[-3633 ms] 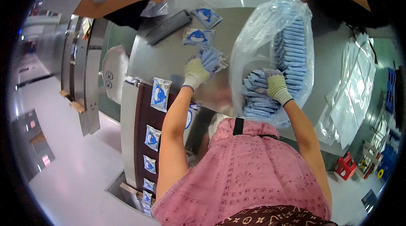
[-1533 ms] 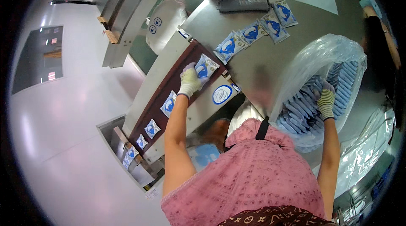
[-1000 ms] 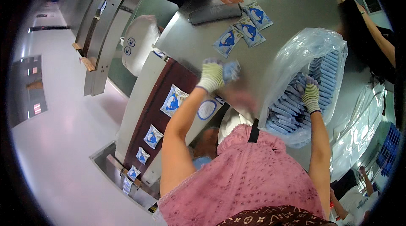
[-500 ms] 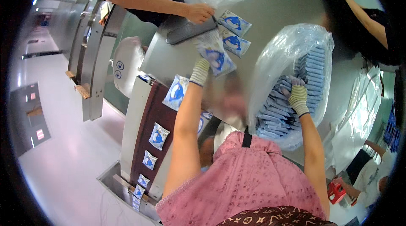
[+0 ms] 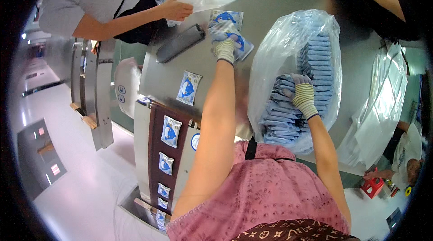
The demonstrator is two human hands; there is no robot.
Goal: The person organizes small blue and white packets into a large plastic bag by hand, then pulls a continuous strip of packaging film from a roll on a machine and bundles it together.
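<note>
You're on a factory packing floor: a dark-brown flat conveyor belt [image 5: 155, 151] lined with small blue-and-white sealed packets [image 5: 171, 131] meets your grey metal worktable [image 5: 267, 2], where a clear plastic bag [image 5: 269, 56] holds more in rows.

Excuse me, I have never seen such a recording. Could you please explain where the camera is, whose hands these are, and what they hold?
There is no robot arm: the two gloved hands belong to the person wearing the camera. It sits on the head and looks down; its wide lens bends straight edges.

The left hand is at some blue-and-white packets on the metal table; blur hides how firmly it holds any. The right hand reaches into a clear plastic bag, touching the stacked packets inside.

A dark grey long object lies nearby. At lower left, more packets lie in line on a dark brown belt. A co-worker's hand is at clear plastic.
</note>
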